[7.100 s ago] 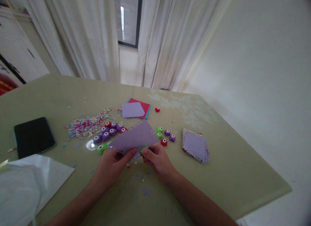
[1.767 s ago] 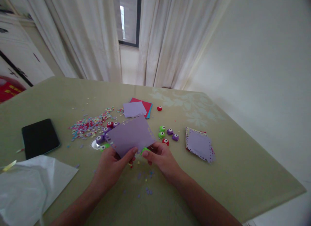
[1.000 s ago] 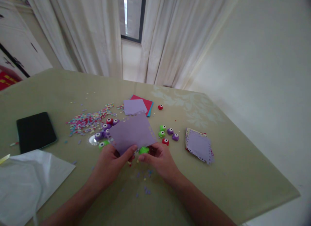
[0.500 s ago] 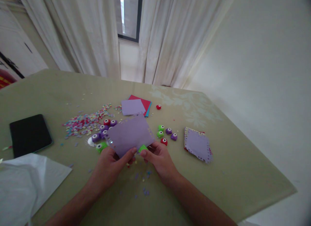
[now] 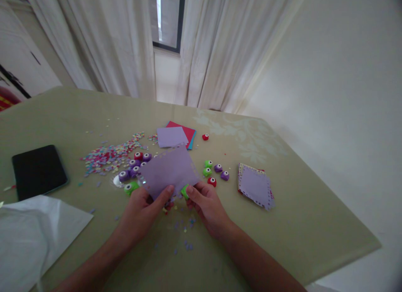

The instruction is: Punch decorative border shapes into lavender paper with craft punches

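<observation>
Above the table I hold a sheet of purple paper (image 5: 171,170) with small holes punched along its edges. My left hand (image 5: 149,206) grips the near left part, thumb on top and fingers beneath. In my right hand (image 5: 202,202) is a green craft punch (image 5: 184,192), pinched by the thumb at the sheet's near edge. Several purple and red punches (image 5: 134,170) lie left of the paper, partly hidden by it, with a green punch (image 5: 129,188) close to my left hand. To the right lie more punches in green, purple and red (image 5: 212,182).
Colourful paper confetti (image 5: 109,158) is heaped at the left. Purple and red paper sheets (image 5: 171,137) lie behind my hands, near a lone red punch (image 5: 205,137). Punched sheets (image 5: 256,185) are stacked at the right. A black tablet (image 5: 39,172) and white plastic bag (image 5: 37,242) sit at far left.
The green punch has turned in my right hand and sits slightly more upright at the paper's edge. My left thumb has shifted slightly left and up on the sheet.
</observation>
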Demonstrator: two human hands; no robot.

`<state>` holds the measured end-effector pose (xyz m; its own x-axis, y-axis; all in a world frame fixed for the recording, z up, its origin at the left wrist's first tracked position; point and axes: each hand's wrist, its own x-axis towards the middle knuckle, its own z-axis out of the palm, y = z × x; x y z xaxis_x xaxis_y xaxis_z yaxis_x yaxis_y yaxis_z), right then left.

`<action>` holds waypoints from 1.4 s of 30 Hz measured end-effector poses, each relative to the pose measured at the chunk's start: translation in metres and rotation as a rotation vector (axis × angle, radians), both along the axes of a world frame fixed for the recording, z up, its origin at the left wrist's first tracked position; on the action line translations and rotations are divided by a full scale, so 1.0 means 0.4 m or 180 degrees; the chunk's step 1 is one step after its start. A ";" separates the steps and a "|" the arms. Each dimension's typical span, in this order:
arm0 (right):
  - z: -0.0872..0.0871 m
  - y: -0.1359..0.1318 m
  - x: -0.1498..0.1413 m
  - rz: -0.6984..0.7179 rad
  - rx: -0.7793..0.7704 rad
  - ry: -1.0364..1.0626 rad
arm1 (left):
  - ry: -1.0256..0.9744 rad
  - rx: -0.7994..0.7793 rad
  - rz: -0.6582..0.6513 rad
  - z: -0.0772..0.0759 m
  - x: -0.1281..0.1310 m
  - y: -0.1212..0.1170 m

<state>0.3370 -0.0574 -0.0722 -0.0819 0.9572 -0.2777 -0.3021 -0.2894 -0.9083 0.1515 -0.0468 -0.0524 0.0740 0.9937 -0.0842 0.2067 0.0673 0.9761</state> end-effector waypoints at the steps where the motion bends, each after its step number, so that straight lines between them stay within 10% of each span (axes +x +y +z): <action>1: 0.001 0.000 0.000 0.0004 0.0012 0.0032 | 0.0006 0.0008 -0.0003 0.000 0.000 -0.001; 37: 0.007 -0.007 -0.023 0.0439 -0.0009 0.0345 | -0.0075 0.0037 -0.0059 -0.015 0.005 -0.001; 42: 0.019 0.016 0.025 -0.0186 0.0563 -0.0122 | -0.0120 -0.0049 0.0153 -0.008 -0.005 -0.001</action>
<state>0.3469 -0.0511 -0.0646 -0.0173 0.9942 -0.1064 -0.2778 -0.1070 -0.9547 0.1493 -0.0472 -0.0555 0.0295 0.9948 -0.0976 0.1660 0.0915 0.9819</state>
